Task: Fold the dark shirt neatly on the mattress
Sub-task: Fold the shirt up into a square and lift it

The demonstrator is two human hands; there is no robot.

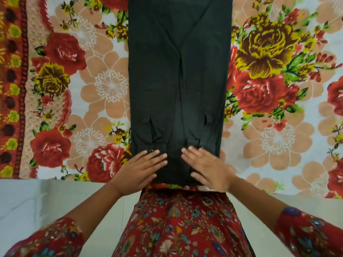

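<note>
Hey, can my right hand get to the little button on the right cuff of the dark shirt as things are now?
Probably yes: the right hand lies flat on the dark shirt, its fingers right beside the button, with nothing between them.

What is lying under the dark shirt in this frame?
The dark shirt lies on the floral bedsheet, which shows around it on both sides. Whatever the sheet covers is hidden. The left hand and right hand rest flat on top.

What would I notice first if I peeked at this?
A long dark shirt lies folded into a strip down the middle of a floral sheet with big red and yellow roses. At its near end, the left hand and right hand press flat on it.
</note>
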